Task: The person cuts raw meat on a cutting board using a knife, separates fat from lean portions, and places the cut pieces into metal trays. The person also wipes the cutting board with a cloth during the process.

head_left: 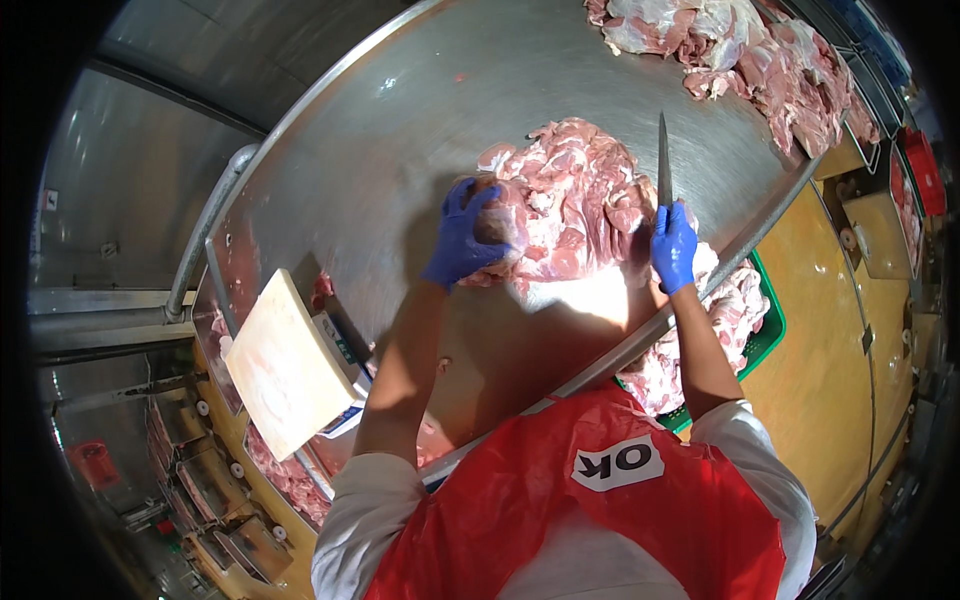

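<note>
A heap of raw pink meat [575, 205] lies on the steel table before me. My left hand [463, 238], in a blue glove, is curled around a piece of meat [503, 212] at the heap's left edge, its thumb and fingers on either side. My right hand [674, 245], also gloved in blue, grips a knife [664, 160] by its handle, beside the heap's right edge. The long, narrow blade points up and away from me, apart from the meat. The handle is mostly hidden within my fingers.
A larger meat pile [745, 55] covers the table's far right corner. Below the right edge stands a green basket [768, 335] full of meat. At left, a white board [290, 370] rests on a blue-and-white device [345, 350]. The steel table [400, 130] has a raised rim.
</note>
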`<state>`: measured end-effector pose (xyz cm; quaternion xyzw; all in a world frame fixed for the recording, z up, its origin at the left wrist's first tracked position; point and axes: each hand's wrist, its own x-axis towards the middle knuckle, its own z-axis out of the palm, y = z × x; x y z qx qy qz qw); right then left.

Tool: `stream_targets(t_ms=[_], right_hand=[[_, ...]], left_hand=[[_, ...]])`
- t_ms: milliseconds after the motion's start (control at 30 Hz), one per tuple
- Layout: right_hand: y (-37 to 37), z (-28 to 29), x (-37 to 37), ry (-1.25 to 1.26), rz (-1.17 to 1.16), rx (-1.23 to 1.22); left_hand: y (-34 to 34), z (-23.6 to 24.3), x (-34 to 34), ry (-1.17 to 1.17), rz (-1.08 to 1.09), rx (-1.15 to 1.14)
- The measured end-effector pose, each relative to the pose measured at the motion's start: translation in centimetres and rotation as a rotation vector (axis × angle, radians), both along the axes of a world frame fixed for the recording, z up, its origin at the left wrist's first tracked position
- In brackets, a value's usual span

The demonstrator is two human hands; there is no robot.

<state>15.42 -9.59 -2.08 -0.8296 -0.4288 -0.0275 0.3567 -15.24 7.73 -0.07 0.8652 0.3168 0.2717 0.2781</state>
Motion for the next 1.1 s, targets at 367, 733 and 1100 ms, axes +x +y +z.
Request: stream_targets(t_ms=[367,733,1100], right_hand=[[1.2,-2.6,-14.7,0.276,0.428,-0.476],[0.3,-5.4,-15.1,0.355,0.429,-0.599],[5.9,-4.4,-14.8,0.3,0.445,-0.643]], left_hand=[[-1.9,-0.3,-3.4,0.135,-0.088,0.06],[-4.0,0.4,0.7,0.169,-0.043,0.325],[-4.6,-1.2,4.2,0.811,0.226,0.418]])
